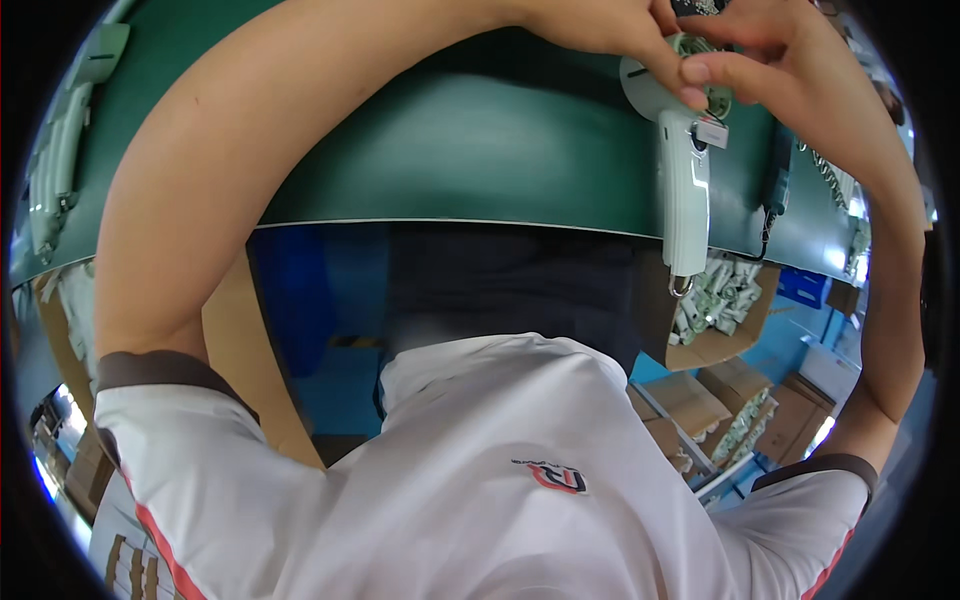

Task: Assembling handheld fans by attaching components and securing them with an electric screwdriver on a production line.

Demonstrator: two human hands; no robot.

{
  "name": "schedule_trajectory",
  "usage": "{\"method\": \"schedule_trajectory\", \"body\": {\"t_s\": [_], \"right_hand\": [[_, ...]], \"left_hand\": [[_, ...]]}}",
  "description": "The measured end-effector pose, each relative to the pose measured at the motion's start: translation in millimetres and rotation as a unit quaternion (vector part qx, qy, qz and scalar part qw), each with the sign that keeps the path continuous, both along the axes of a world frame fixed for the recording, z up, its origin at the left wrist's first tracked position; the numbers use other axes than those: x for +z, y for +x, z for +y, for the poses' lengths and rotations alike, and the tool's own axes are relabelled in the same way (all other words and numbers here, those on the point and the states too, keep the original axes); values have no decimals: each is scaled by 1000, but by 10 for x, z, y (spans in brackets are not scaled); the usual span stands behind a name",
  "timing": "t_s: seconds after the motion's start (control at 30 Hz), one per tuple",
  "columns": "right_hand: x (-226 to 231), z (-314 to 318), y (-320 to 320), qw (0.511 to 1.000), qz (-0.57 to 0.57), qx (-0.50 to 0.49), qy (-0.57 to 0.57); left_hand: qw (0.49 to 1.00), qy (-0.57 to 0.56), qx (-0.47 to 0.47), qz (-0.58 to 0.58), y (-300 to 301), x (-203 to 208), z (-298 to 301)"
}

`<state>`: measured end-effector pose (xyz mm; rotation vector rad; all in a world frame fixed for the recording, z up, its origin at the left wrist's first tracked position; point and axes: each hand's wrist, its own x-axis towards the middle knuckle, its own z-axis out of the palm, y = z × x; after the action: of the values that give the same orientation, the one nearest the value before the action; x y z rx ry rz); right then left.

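A white handheld device [684, 195] with a long handle and a round head hangs over the edge of the green table [480, 150], a metal ring at its lower end. My left hand [610, 25] pinches the round head from the left, thumb and fingers on its rim. My right hand [760, 55] holds the head from the right, with a finger laid across its greenish centre part [716, 98]. Both forearms arch in from the sides.
Several white parts [55, 150] lie on the table's far left. Open cardboard boxes of pale green-white parts [720, 300] stand on the blue floor at right, with more boxes [740, 410] below. A dark tool with a cable [778, 180] rests near the table's right edge.
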<state>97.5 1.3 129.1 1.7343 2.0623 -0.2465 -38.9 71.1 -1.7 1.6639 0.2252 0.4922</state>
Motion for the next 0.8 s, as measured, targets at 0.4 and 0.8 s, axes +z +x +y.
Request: {"method": "schedule_trajectory", "body": {"t_s": [0.4, 0.8], "right_hand": [[-192, 107, 410, 985, 55, -159, -21], [-238, 11, 142, 969, 113, -217, -22]], "left_hand": [[951, 271, 147, -9, 581, -416, 34], [893, 55, 10, 447, 285, 300, 150]]}}
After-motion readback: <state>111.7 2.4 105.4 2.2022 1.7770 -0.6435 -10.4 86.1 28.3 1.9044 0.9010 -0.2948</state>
